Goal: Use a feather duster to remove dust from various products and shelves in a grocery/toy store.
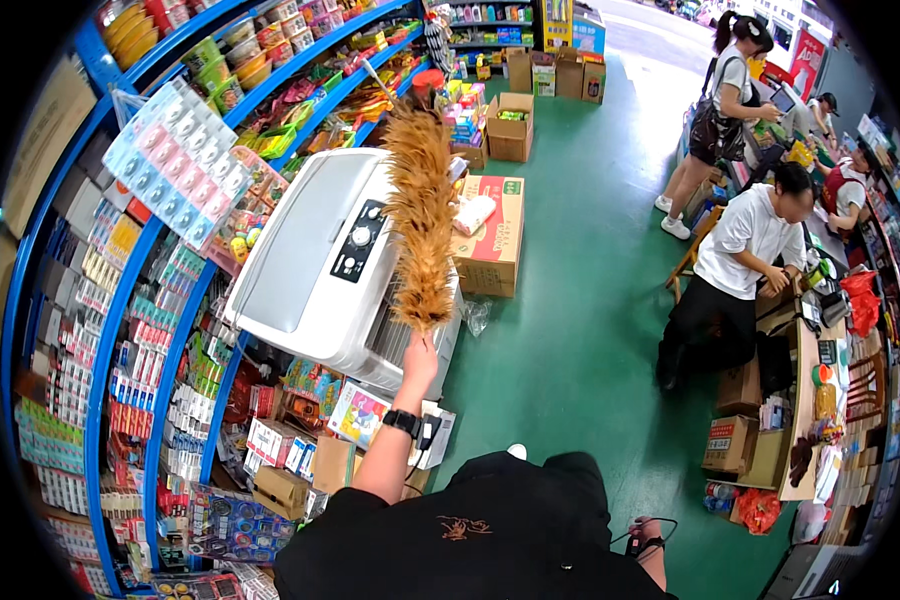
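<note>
My left hand (pixel 420 360) grips a brown feather duster (pixel 422 195) near the base of its plume. The plume stretches away from me, over the right edge of a large white appliance, apparently an air cooler (pixel 285 247). A black panel with knobs (pixel 360 240) sits on its front, beside the feathers. A black strap with a small device circles my left wrist. Low on the right, beside my dark clothing, hangs my right hand (pixel 646 528), with a thin black cable looped around it. Its fingers are too small and partly hidden to show whether it holds anything.
Blue shelves (pixel 217 120) packed with boxed goods and snacks line the left. Cardboard cartons (pixel 495 262) stand beyond the cooler on the green floor (pixel 570 300). On the right, a person in white (pixel 746 232) leans at a cluttered counter (pixel 802 450); several other people are farther back.
</note>
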The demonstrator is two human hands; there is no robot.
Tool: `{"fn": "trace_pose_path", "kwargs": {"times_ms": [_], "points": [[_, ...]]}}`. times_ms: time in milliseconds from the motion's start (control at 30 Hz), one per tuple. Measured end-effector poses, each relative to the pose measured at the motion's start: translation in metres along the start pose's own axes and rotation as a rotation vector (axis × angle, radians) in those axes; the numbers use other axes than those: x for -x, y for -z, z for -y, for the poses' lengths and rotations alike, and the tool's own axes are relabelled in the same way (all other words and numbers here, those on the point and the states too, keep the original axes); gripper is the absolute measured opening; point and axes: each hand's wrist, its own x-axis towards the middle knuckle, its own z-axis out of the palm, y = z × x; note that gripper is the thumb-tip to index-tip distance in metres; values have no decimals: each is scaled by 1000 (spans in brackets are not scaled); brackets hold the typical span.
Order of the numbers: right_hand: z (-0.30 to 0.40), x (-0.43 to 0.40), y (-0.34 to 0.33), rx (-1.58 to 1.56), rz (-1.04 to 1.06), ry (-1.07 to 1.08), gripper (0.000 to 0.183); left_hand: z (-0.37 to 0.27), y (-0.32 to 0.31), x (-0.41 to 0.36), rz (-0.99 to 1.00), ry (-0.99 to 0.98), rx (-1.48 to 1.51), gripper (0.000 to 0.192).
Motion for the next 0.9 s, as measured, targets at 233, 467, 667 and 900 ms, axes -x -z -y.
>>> {"fn": "trace_pose_path", "kwargs": {"times_ms": [233, 467, 667, 900], "points": [[131, -59, -22, 84, -24, -133, 30, 53, -100, -80, 177, 127, -169, 52], [290, -140, -5, 72, -1, -162, 17, -78, -174, -143, 49, 654, 727, 33], [533, -185, -60, 311, -92, 219, 7, -97, -207, -212, -88, 724, 772, 28], [791, -206, -271, 404, 117, 462, 12, -76, -244, -298, -25, 846, 752, 32]]}}
